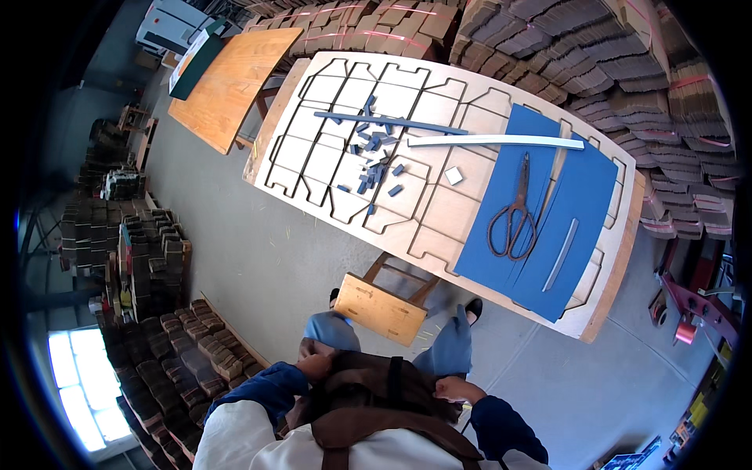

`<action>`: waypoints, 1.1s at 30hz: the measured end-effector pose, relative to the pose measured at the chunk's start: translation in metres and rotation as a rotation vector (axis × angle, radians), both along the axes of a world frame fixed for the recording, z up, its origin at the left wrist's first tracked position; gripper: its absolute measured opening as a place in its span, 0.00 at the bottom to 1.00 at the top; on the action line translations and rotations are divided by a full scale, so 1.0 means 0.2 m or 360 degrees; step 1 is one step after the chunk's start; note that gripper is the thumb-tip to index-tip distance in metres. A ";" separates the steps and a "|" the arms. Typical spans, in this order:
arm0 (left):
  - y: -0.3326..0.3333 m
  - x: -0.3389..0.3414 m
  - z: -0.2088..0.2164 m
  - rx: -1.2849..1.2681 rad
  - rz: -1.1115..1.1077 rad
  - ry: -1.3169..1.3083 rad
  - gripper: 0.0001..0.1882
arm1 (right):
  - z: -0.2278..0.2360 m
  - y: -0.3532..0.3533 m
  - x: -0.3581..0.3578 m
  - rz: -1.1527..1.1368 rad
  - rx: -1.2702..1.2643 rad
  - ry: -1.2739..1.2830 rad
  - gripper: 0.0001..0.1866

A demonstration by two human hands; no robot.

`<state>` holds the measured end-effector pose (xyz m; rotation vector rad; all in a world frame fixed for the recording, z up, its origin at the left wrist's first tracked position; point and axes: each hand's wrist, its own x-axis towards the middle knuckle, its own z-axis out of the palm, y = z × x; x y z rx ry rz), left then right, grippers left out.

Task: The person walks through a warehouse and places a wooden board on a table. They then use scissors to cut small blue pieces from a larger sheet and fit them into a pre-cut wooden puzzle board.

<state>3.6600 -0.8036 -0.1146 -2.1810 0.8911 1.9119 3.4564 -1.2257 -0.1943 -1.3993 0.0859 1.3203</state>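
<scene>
Brown apron (362, 374), creased, dark strap (395, 377) | left hand (316, 365), right hand (457, 388) at its edges | each grip: cannot tell

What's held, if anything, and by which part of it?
Cannot be told: left hand and right hand are at the brown apron, any grip on its cloth unclear. The scissors lie unheld.

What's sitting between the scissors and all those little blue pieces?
In the head view, a white square lies on the pale board between the blue pieces and the scissors, then the blue sheet's edge.
</scene>
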 end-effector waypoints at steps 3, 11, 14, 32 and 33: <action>-0.03 0.18 0.00 -0.0009 0.0381 -0.0283 0.10 | -0.10 -0.01 0.13 -0.0089 -0.0036 0.0009 0.13; -0.10 1.03 -0.20 -0.0844 0.2301 0.0054 0.08 | -0.10 -0.09 0.61 -0.0963 -0.0553 0.0197 0.11; -0.04 1.19 -0.27 -0.0633 0.2152 0.0195 0.08 | 0.03 0.02 0.86 -0.1153 -0.1150 -0.0356 0.18; -0.14 1.23 -0.60 -0.0940 0.0259 -0.0744 0.17 | -0.39 0.66 1.74 -0.0200 -0.0320 -0.0503 0.18; -0.19 1.27 -0.62 -0.1138 0.0291 -0.0759 0.18 | -0.45 0.67 1.73 -0.0420 -0.0391 -0.0624 0.16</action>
